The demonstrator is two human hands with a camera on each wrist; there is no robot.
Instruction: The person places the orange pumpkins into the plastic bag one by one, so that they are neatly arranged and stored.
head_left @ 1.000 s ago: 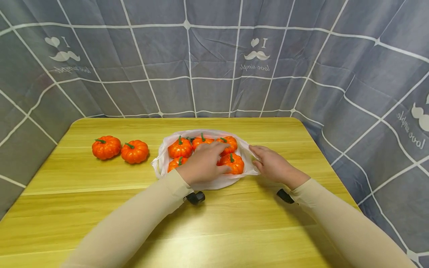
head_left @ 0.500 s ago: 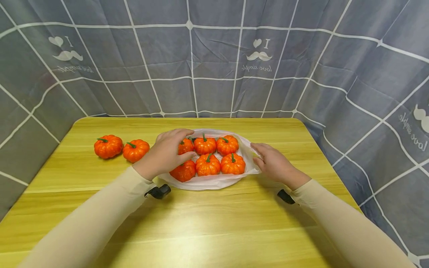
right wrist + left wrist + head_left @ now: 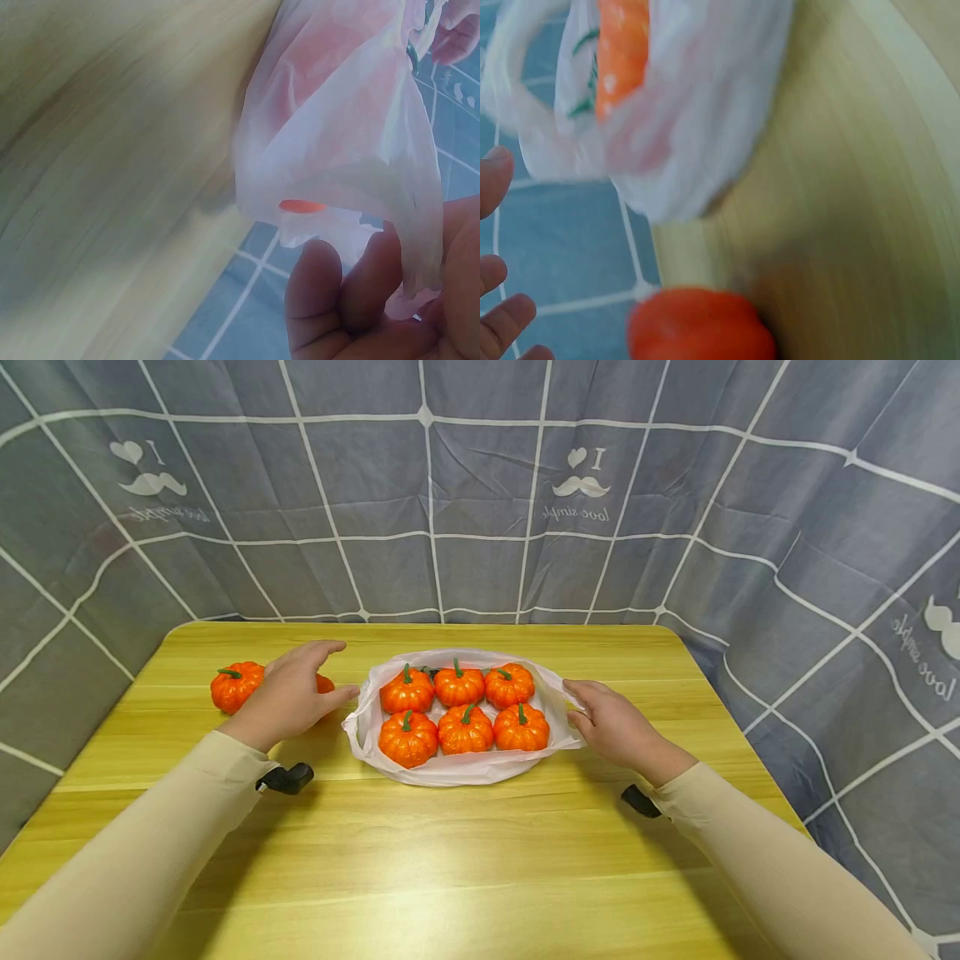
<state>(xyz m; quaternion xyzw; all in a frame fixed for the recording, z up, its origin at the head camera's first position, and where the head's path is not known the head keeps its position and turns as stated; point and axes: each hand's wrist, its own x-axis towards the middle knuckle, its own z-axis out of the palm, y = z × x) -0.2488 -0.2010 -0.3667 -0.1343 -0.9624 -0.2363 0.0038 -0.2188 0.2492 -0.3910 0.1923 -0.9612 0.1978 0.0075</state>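
A white plastic bag (image 3: 480, 768) lies on the table with its mouth spread wide. Inside sit several small orange pumpkins (image 3: 466, 729) with green stems, in two rows. My right hand (image 3: 618, 727) pinches the bag's right edge; in the right wrist view its curled fingers (image 3: 315, 300) hold a strip of the plastic. To the left of the bag, my left hand (image 3: 285, 697) hovers with spread fingers by two loose pumpkins. One loose pumpkin (image 3: 234, 691) shows beside it; the other pumpkin (image 3: 324, 684) is mostly hidden behind it. No pumpkin is in its grasp.
A light wooden table (image 3: 480, 860) carries everything. Behind it and along both sides hangs a grey curtain (image 3: 480, 510) with white grid lines. The bag's handle loop (image 3: 517, 90) stands up in the left wrist view.
My left hand has come out from over the bag and moved left to the loose pumpkins. A further pumpkin now shows in the bag's front row. My right hand stays at the bag's edge.
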